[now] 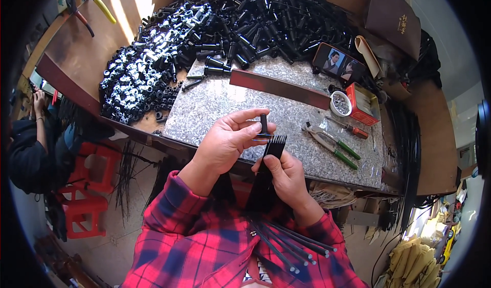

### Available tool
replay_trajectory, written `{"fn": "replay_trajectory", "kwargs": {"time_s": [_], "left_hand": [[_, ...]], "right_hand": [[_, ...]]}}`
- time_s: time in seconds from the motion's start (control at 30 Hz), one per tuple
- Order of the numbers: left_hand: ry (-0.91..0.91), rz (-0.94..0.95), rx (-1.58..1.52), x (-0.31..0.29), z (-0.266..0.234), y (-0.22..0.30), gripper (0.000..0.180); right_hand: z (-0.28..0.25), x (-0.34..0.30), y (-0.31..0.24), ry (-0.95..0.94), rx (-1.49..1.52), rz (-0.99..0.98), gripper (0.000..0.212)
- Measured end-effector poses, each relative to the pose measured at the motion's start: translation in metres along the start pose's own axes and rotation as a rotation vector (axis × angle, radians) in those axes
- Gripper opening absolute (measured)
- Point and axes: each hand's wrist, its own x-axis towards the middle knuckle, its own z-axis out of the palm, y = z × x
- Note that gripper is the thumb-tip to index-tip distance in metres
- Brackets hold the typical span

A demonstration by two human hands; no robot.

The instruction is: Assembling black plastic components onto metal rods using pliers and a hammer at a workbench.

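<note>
Between the thumb and fingers of my left hand point(220, 142) is a short black tube point(264, 124), held upright. Just below it, my right hand point(288, 178) grips a flat bundle of thin black rods point(275, 149) whose upper ends spread like comb teeth. The tube is close beside those ends; whether they touch I cannot tell. Lower down, the bundle runs toward my lap, partly hidden behind the right hand. Several loose black rods point(286, 242) lie across my checked shirt, their round ends pointing to the lower right.
A speckled stone slab point(204, 104) covers the bench, with a flat dark bar point(281, 88), green-handled pliers point(332, 147), a screwdriver point(353, 129), a small white cup point(340, 104) and a phone point(337, 63). Black tubular parts point(255, 22) heap behind. At left, another person point(30, 150) works near red stools point(84, 206).
</note>
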Motion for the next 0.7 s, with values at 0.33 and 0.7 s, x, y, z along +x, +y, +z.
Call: {"fn": "replay_trajectory", "kwargs": {"time_s": [0.33,0.7], "left_hand": [[-0.027,0.004,0.054,0.0003,-0.0037,-0.0012,0.036],[-0.016,0.006,0.033,0.0008,-0.0063,-0.001,0.035]], "right_hand": [[0.0008,0.0012,-0.0026,-0.024,-0.022,-0.025,0.025],[0.0001,0.0013,0.0009,-0.039,-0.022,-0.007,0.025]]}}
